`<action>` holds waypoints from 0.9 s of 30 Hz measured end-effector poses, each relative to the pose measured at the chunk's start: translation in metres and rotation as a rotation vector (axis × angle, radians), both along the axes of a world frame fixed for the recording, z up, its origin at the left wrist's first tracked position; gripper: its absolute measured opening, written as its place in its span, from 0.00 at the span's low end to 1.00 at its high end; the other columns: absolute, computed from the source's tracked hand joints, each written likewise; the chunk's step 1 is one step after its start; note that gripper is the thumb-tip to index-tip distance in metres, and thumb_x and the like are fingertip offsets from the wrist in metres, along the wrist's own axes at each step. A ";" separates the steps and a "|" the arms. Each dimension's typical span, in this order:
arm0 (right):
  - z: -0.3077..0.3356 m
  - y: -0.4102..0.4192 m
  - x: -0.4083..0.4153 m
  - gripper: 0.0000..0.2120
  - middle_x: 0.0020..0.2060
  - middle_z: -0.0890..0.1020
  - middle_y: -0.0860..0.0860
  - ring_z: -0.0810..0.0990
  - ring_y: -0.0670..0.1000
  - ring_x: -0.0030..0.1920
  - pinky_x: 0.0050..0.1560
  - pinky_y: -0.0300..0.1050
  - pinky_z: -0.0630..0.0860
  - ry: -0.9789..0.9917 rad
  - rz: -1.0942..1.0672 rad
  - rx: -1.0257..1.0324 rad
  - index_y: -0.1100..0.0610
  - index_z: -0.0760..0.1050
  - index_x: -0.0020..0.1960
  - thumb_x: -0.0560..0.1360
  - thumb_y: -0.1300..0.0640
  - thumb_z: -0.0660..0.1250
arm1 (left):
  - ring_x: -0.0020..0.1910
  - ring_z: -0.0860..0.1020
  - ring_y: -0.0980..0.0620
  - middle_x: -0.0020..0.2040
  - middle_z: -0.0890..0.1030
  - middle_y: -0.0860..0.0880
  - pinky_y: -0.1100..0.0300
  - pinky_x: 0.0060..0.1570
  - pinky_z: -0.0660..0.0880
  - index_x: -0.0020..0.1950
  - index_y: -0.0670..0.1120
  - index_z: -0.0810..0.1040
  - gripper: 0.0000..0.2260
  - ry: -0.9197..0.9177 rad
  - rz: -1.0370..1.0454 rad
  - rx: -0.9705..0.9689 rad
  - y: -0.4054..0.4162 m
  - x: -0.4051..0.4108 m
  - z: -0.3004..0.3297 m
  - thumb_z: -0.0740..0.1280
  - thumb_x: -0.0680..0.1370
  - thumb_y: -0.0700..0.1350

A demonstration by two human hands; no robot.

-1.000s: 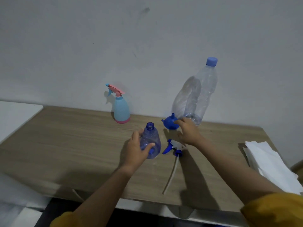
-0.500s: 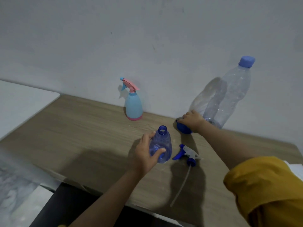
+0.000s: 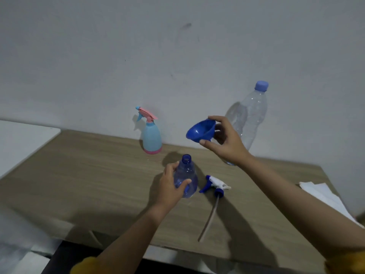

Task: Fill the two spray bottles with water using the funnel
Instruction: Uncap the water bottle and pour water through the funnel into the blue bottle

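A clear blue spray bottle (image 3: 186, 173) stands upright on the wooden table (image 3: 88, 175) with its neck uncovered, and my left hand (image 3: 170, 187) grips its body. Its blue-and-white spray head (image 3: 214, 185) with a long tube lies on the table just to the right. My right hand (image 3: 227, 141) holds a blue funnel (image 3: 200, 131) in the air, tilted, above and to the right of the bottle's neck. A light blue spray bottle (image 3: 151, 136) with a pink trigger stands capped at the wall. A large clear water bottle (image 3: 251, 115) with a blue cap stands behind my right hand.
A stack of white paper towels (image 3: 324, 194) lies at the table's right edge. A white surface (image 3: 21, 141) adjoins the table on the left. The wall runs right behind the bottles.
My right hand has lifted the blue funnel off the table and turned it in the air. My left hand has kept its hold on the clear blue bottle.
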State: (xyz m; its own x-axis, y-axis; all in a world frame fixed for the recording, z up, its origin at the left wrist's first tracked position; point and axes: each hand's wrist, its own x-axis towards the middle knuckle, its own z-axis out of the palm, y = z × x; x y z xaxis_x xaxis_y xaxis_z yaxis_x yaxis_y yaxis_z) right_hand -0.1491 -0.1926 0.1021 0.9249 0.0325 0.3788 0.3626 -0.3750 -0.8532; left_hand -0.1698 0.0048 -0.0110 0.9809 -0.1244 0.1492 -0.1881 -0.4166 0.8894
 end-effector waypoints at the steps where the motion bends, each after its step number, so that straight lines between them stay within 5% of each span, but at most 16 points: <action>1: 0.000 0.006 -0.007 0.29 0.55 0.77 0.52 0.81 0.51 0.49 0.49 0.41 0.79 0.022 -0.016 0.059 0.50 0.66 0.65 0.69 0.57 0.76 | 0.54 0.75 0.62 0.57 0.76 0.59 0.79 0.45 0.69 0.63 0.53 0.69 0.24 -0.006 -0.002 -0.003 0.000 -0.001 0.003 0.75 0.71 0.45; 5: -0.010 0.027 -0.021 0.29 0.59 0.77 0.51 0.79 0.49 0.57 0.55 0.43 0.76 0.097 -0.095 0.135 0.49 0.65 0.63 0.68 0.54 0.76 | 0.53 0.75 0.58 0.55 0.76 0.56 0.74 0.38 0.69 0.60 0.50 0.69 0.21 0.003 -0.004 0.058 0.000 -0.004 0.010 0.74 0.72 0.45; 16: -0.030 0.054 -0.027 0.33 0.60 0.75 0.50 0.76 0.43 0.54 0.44 0.32 0.71 0.198 -0.194 -0.038 0.50 0.63 0.64 0.66 0.53 0.78 | 0.49 0.74 0.56 0.56 0.77 0.53 0.73 0.32 0.63 0.59 0.48 0.69 0.19 0.054 -0.023 0.082 0.004 -0.008 0.025 0.72 0.73 0.46; 27: -0.034 0.061 -0.034 0.35 0.62 0.74 0.51 0.76 0.48 0.59 0.46 0.33 0.71 0.233 -0.207 -0.047 0.49 0.62 0.66 0.66 0.55 0.78 | 0.59 0.77 0.50 0.58 0.78 0.51 0.51 0.53 0.78 0.61 0.49 0.69 0.24 0.087 -0.019 -0.020 -0.001 0.006 0.013 0.75 0.69 0.42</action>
State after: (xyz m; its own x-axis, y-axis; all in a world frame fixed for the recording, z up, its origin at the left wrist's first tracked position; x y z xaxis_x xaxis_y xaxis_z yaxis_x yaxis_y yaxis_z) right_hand -0.1827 -0.1319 0.0676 0.9754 -0.1531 0.1588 0.0716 -0.4611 -0.8845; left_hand -0.1640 0.0043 0.0019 0.9878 -0.1406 0.0663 -0.1175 -0.3958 0.9108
